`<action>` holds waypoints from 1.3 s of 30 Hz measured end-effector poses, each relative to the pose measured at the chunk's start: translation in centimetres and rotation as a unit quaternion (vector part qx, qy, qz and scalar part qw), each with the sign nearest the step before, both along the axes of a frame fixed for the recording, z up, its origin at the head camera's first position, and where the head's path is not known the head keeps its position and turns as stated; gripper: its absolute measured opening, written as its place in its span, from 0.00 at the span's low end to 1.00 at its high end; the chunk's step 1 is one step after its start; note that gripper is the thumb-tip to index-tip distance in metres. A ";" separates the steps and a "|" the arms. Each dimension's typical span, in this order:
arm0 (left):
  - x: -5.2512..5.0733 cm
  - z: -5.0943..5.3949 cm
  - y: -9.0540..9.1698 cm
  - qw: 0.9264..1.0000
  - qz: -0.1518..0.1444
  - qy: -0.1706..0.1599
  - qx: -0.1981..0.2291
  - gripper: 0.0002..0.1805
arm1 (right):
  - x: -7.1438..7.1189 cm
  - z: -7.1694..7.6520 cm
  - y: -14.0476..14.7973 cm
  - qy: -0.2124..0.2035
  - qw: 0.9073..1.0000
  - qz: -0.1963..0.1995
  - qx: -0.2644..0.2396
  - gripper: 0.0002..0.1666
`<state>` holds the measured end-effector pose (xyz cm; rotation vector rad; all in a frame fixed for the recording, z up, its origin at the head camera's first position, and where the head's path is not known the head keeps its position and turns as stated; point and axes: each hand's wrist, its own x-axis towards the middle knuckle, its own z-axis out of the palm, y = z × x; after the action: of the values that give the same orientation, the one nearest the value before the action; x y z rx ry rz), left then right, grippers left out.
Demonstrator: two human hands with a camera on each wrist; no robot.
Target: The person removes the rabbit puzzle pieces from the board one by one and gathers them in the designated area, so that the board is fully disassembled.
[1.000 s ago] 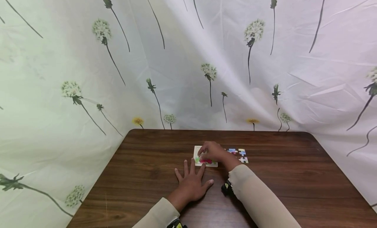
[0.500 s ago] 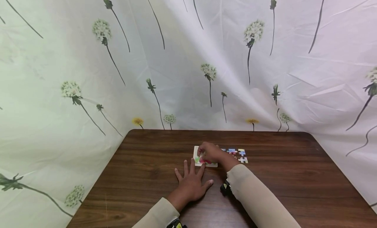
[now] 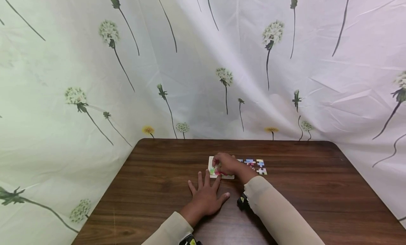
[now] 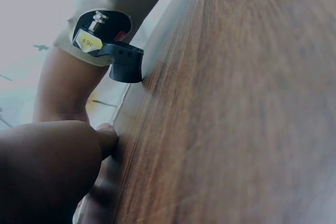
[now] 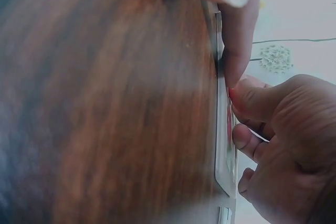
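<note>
A small jigsaw tray [image 3: 210, 163] with a pale border lies on the table; green and red picture parts show inside it. My right hand [image 3: 227, 164] is over the tray with curled fingers. In the right wrist view, its thumb and fingertips pinch at a small reddish puzzle piece [image 5: 231, 93], mostly hidden, low against the tray. My left hand [image 3: 206, 200] rests palm down on the table, fingers spread, with its fingertips at the tray's near edge. The left wrist view shows mainly the left thumb side and the right forearm beyond.
Several loose puzzle pieces [image 3: 260, 163] lie on the table right of the tray, partly behind the right wrist. The brown wooden table [image 3: 152, 188] ends at a flower-printed curtain [image 3: 190, 79]. Each wrist wears a black camera [image 4: 126, 62].
About a second ago the right hand sat slightly differently; its wrist has shifted a little left, showing more of the loose pieces. The left hand stays in place.
</note>
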<state>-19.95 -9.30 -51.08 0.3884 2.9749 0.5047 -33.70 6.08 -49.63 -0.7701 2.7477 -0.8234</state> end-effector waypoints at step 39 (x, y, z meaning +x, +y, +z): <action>-0.7 -0.4 -0.1 0.999 0.004 -0.030 -0.013 0.47 | 0.9 1.6 1.8 -0.001 0.992 0.038 -0.117 0.04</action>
<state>-20.66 -9.40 -51.52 0.3533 2.9224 0.4680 -32.77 7.90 -47.99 -0.9083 2.6302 -1.1431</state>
